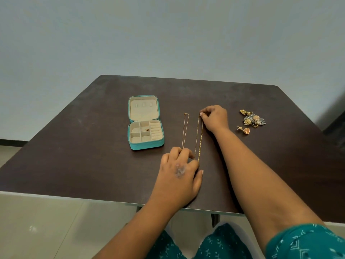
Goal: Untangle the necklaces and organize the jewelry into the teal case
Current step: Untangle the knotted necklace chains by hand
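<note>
2 gold necklaces lie stretched side by side on dark table (74, 146), right of 1 open teal case (146, 134). Thin chain (184, 130) untouched at far end; left hand (180, 171) pinches near end of thicker chain (198, 139), right hand (214, 116) pinches far end. Earring pile (252, 119) w/ 1 jhumka (244, 130) apart.

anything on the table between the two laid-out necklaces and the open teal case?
Nothing visible. The thin necklace lies just right of the teal case with bare table between; the thicker necklace would have to pass the thin one. The earring pile sits far right, out of the way.
</note>
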